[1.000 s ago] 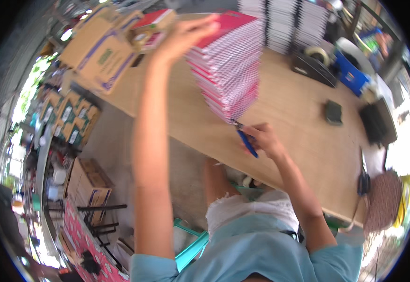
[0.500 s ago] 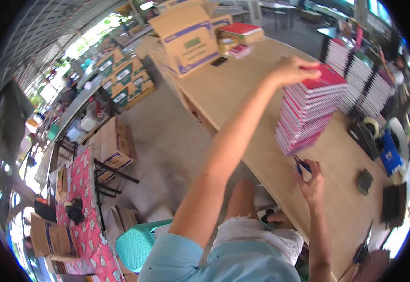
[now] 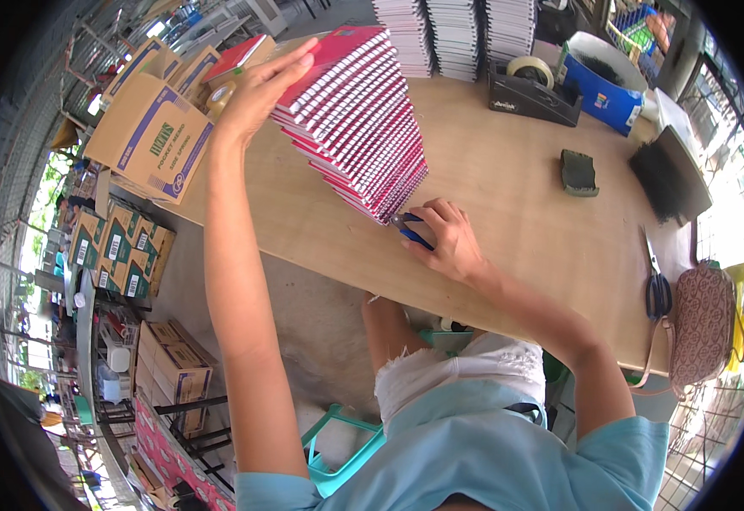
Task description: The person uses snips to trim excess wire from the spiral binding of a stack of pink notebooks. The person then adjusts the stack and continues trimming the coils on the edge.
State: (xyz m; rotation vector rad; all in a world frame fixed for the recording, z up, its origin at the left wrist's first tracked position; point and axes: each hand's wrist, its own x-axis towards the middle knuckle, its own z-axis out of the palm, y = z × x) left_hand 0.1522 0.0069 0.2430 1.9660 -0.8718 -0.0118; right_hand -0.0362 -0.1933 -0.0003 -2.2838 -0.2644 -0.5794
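While, in the head view, the left hand [image 3: 257, 92] lies at the upper left edge of the stack [image 3: 363, 119] of red notebooks, its fingers straight and close together, the right hand [image 3: 455, 243] is at the stack's foot, fingers clamped on the blue-handled pliers [image 3: 413, 236]. The pliers' nose is at the stack's lowest near corner; whether it grips anything there, I cannot tell. The stack stands on the table [image 3: 500, 221], coils facing right. Behind it rise white piles [image 3: 453, 43]; left of it sits a carton [image 3: 146, 128]; to its right are a tape dispenser [image 3: 530, 104], a blue bin [image 3: 602, 106] and, farther off, scissors [image 3: 658, 294]
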